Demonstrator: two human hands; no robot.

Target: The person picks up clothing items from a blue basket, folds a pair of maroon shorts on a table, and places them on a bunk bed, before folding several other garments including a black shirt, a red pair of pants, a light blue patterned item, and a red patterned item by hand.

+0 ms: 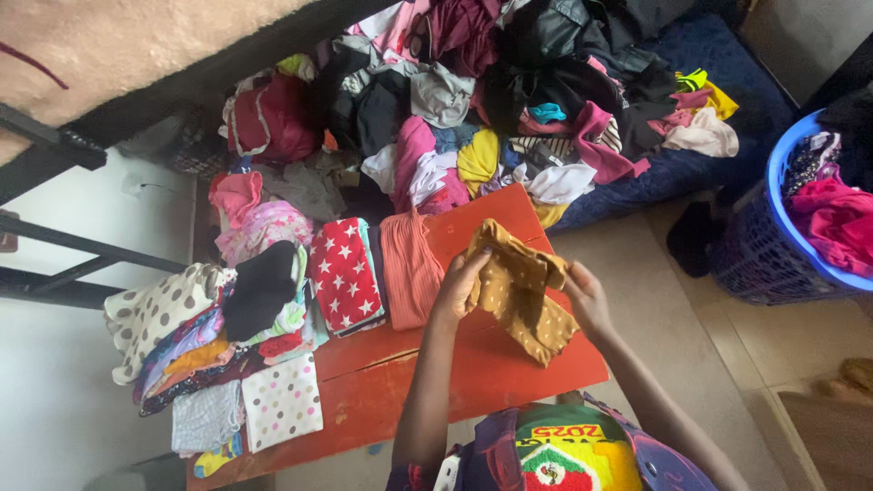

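Mustard cloth with small pale dots (518, 291) is held up over the red bench (473, 373), near its right end and just clear of the wood. It is gripped at two places: the left hand (461, 284) is closed on the upper left edge, fingers curled over the fabric, and the right hand (587, 302) is closed on the right side, with the lower part of the cloth hanging down between and below them. Neither hand is spread; both are narrowed to a pinch on the cloth.

For a neat fold, by judgement, the two held edges would best be drawn level and taut so that the bunched middle is flattened before it is laid on the bench. The bare wood directly under the cloth looks the fittest place for it, since the left part of the bench is taken up.

On that left part, folded pieces are lined up: a salmon ribbed piece (409, 268) just left of the cloth, then a red one with white stars (344, 273), then a mixed stack topped by something black (262, 286). Beyond the bench, an unsorted heap of clothes (509, 100) is spread over a blue bed. Right of the bench, on the floor, a blue basket (782, 245) with more clothes is seen.
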